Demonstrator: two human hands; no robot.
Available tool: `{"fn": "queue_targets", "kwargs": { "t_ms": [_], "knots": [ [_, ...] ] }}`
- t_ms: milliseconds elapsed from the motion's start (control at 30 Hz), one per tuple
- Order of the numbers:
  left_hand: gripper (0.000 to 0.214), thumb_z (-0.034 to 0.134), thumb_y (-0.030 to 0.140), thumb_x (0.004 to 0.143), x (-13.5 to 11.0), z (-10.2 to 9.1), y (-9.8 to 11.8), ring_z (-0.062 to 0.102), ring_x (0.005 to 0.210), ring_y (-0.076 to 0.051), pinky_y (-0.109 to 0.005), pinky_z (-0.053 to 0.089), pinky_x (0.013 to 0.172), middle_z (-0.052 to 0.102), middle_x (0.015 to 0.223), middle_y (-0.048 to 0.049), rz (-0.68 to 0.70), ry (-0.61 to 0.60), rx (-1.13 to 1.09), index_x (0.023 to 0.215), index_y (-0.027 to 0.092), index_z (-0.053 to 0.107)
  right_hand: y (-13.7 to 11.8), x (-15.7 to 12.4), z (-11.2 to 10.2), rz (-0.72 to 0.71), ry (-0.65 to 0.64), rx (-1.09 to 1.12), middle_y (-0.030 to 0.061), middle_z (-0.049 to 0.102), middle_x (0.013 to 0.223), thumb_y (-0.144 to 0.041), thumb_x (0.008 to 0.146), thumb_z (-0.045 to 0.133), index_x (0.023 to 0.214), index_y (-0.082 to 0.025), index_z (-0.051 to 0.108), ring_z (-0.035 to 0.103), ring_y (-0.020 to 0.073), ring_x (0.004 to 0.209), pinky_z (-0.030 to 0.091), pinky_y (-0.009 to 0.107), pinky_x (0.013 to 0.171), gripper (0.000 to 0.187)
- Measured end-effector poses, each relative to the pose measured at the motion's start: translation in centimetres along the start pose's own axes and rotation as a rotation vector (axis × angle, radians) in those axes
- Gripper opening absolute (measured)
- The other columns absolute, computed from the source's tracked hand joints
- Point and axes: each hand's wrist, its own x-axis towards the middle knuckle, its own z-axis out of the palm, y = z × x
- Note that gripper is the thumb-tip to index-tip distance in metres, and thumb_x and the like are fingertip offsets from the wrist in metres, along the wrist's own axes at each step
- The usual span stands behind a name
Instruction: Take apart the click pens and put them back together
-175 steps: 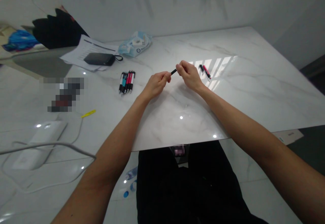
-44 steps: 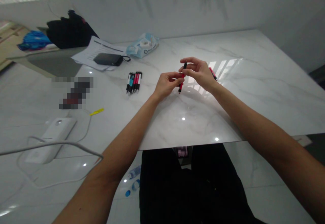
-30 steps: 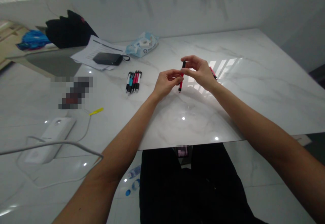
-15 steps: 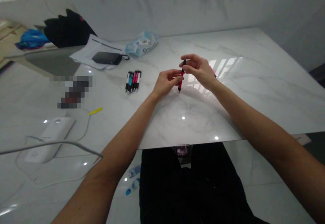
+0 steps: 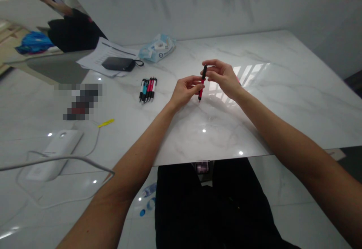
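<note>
A red pen with black ends (image 5: pixel 203 76) stands nearly upright above the table, tip down and leaning slightly right at the top. My left hand (image 5: pixel 187 90) pinches its middle between thumb and fingers. Around its black upper part are the thumb and fingertips of my right hand (image 5: pixel 222 76); the fingers lie partly behind the pen. Left of my hands, a row of several pens (image 5: pixel 148 90) in white, teal and red with black grips lies on the tabletop. Behind my right wrist shows part of a pink object (image 5: pixel 238 80), mostly hidden.
Papers (image 5: pixel 97 58) lie under a black case (image 5: pixel 118 64) at the back left, beside a wipes pack (image 5: pixel 158 48). A white device (image 5: pixel 58 153) and a grey cable (image 5: pixel 70 158) are at the left. Another person's arm (image 5: pixel 53 4) appears at the top left.
My right thumb and fingers have shifted slightly on the pen's upper part, baring more of its black section. My left hand keeps its hold. Another person's arm has come into view.
</note>
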Motion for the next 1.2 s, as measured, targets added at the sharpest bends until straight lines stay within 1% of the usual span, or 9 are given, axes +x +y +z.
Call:
{"fn": "queue_targets", "kwargs": {
  "t_ms": [167, 333, 433, 500, 700, 833, 1000, 1100, 1200],
  "knots": [
    [0.038, 0.088, 0.036, 0.082, 0.1, -0.1, -0.2, 0.075, 0.085, -0.018, -0.033, 0.064, 0.079, 0.079, 0.093, -0.0058, 0.017, -0.02, -0.011, 0.114, 0.017, 0.078, 0.1, 0.0, -0.1, -0.021, -0.013, -0.008, 0.0039, 0.07, 0.101, -0.07, 0.076, 0.09, 0.125, -0.031, 0.069, 0.07, 0.0247, 0.101, 0.06, 0.038, 0.082, 0.066],
    [0.04, 0.087, 0.037, 0.084, 0.1, -0.2, -0.2, 0.075, 0.082, -0.017, -0.031, 0.063, 0.077, 0.079, 0.091, -0.005, 0.007, -0.02, -0.004, 0.119, 0.019, 0.078, 0.4, 0.1, -0.3, -0.022, -0.002, 0.032, 0.0055, 0.073, 0.107, -0.07, 0.079, 0.087, 0.127, -0.03, 0.07, 0.071, 0.0262, 0.106, 0.061, 0.04, 0.086, 0.065],
    [0.041, 0.087, 0.038, 0.085, 0.0, -0.2, -0.3, 0.076, 0.084, -0.018, -0.032, 0.063, 0.079, 0.079, 0.093, -0.0058, 0.012, -0.023, 0.002, 0.12, 0.019, 0.077, 0.6, 0.2, -0.3, -0.044, -0.008, 0.014, 0.0047, 0.072, 0.105, -0.069, 0.077, 0.091, 0.127, -0.031, 0.069, 0.071, 0.0255, 0.104, 0.061, 0.039, 0.084, 0.066],
    [0.042, 0.087, 0.038, 0.085, 0.0, -0.2, -0.3, 0.076, 0.085, -0.018, -0.033, 0.064, 0.08, 0.079, 0.094, -0.0064, 0.009, -0.026, 0.004, 0.121, 0.019, 0.077, 0.6, 0.3, -0.3, -0.031, -0.009, -0.005, 0.0041, 0.071, 0.103, -0.067, 0.076, 0.092, 0.127, -0.031, 0.068, 0.072, 0.0253, 0.103, 0.061, 0.038, 0.083, 0.067],
    [0.044, 0.087, 0.038, 0.085, 0.0, -0.2, -0.1, 0.076, 0.086, -0.019, -0.035, 0.064, 0.082, 0.079, 0.096, -0.0073, -0.02, -0.036, 0.005, 0.124, 0.02, 0.076, 0.4, 0.4, -0.5, 0.004, 0.076, 0.079, 0.0071, 0.078, 0.115, -0.056, 0.079, 0.092, 0.127, -0.029, 0.069, 0.075, 0.0261, 0.106, 0.064, 0.041, 0.086, 0.06],
    [0.047, 0.087, 0.036, 0.085, -0.1, -0.2, 0.1, 0.077, 0.086, -0.019, -0.035, 0.064, 0.083, 0.079, 0.097, -0.0067, -0.017, -0.062, -0.004, 0.128, 0.021, 0.075, 0.4, 0.7, -1.1, -0.022, 0.117, 0.116, 0.0064, 0.079, 0.12, -0.063, 0.077, 0.092, 0.131, -0.031, 0.067, 0.075, 0.0266, 0.11, 0.064, 0.041, 0.087, 0.067],
    [0.048, 0.085, 0.034, 0.085, -0.3, 0.0, 0.3, 0.077, 0.085, -0.018, -0.034, 0.064, 0.082, 0.08, 0.099, -0.006, -0.023, -0.1, -0.003, 0.13, 0.022, 0.075, 0.4, 1.4, -2.1, -0.067, 0.143, 0.055, 0.0052, 0.077, 0.128, -0.077, 0.076, 0.087, 0.136, -0.04, 0.061, 0.073, 0.0286, 0.118, 0.061, 0.04, 0.082, 0.075],
    [0.049, 0.085, 0.034, 0.086, -0.3, -0.1, 0.2, 0.077, 0.085, -0.018, -0.034, 0.064, 0.083, 0.08, 0.099, -0.0068, -0.022, -0.115, -0.002, 0.132, 0.02, 0.075, 0.7, 1.9, -3.1, -0.092, 0.219, 0.024, 0.0051, 0.078, 0.124, -0.074, 0.083, 0.081, 0.139, -0.04, 0.062, 0.073, 0.0275, 0.116, 0.06, 0.039, 0.082, 0.068],
    [0.05, 0.083, 0.036, 0.088, -0.1, -0.4, 0.0, 0.078, 0.086, -0.018, -0.035, 0.065, 0.084, 0.08, 0.101, -0.0083, -0.016, -0.114, 0.007, 0.134, 0.019, 0.073, 0.9, 2.0, -4.5, -0.115, 0.316, -0.115, 0.0066, 0.079, 0.12, -0.057, 0.092, 0.077, 0.138, -0.036, 0.066, 0.073, 0.0268, 0.11, 0.061, 0.04, 0.084, 0.052]
  ]
}}
